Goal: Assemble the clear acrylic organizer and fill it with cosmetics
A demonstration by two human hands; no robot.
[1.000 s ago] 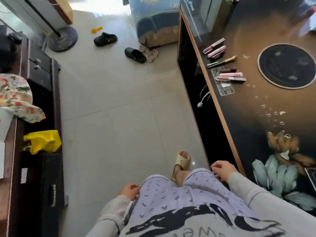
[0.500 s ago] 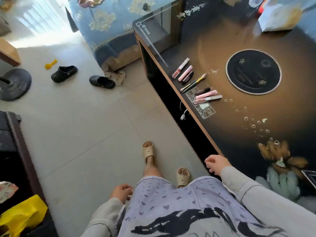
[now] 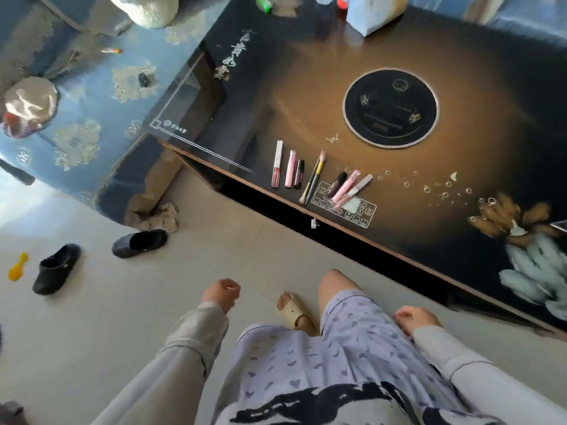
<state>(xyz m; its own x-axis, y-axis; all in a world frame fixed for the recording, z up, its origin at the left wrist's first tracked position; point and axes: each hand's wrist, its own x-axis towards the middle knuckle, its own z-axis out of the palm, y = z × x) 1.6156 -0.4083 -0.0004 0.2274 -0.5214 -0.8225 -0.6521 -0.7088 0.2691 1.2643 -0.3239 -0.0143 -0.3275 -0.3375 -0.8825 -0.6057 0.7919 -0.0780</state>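
Organizer: not in view anywhere, no acrylic panels on the tabletop (image 3: 460, 210) or floor as far as I can see, so assembly looks not started. Cosmetics are laid out near the table's front edge, none stored yet. Basically whole task left: find/build organizer, then load it.

Layout, left to right:
- Clear lip gloss tube (image 3: 277, 164), pink tube (image 3: 290, 169), short dark tube (image 3: 299, 174): side by side, parallel, long axes running roughly away from the table edge, near upright in frame.
- Makeup brush (image 3: 313, 180): leaning, bristle end toward table centre, handle end at the edge.
- Dark tube (image 3: 337, 184), pink tubes (image 3: 346, 189), white-capped tube (image 3: 359, 185): bunched, touching, all slanted up-right, lying over the printed control panel (image 3: 345, 207).

Hands: left hand (image 3: 221, 294) loosely curled, holding nothing, over the floor. Right hand (image 3: 414, 319) loosely curled too, empty, by the thigh, near table edge. Both well apart from the cosmetics.
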